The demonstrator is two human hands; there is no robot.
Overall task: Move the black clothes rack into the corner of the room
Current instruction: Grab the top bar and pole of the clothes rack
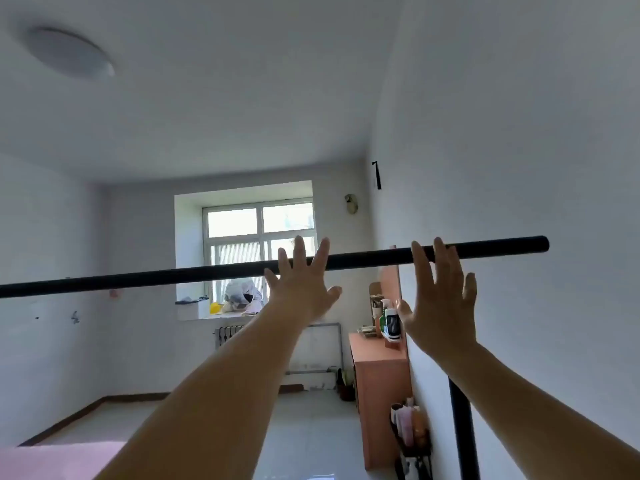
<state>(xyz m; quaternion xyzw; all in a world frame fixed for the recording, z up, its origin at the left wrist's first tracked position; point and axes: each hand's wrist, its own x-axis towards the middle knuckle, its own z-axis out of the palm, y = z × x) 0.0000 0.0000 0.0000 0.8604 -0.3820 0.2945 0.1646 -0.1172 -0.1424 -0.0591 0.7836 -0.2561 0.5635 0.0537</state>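
The black clothes rack's top bar [363, 258] runs across the view at head height, from the left edge to a free end near the right wall. One black upright of the rack [462, 431] stands at the lower right, partly behind my right forearm. My left hand [301, 282] is raised in front of the bar's middle with its fingers spread, holding nothing. My right hand [441, 299] is raised near the bar's right end, fingers apart and palm forward. Whether the fingertips touch the bar cannot be told.
An orange cabinet [379, 386] with bottles on top stands against the right wall [536, 168]. A window [259, 244] with clutter on its sill and a radiator [227, 334] fill the far wall. The tiled floor [304, 427] lies ahead; a pink surface [52, 460] sits at lower left.
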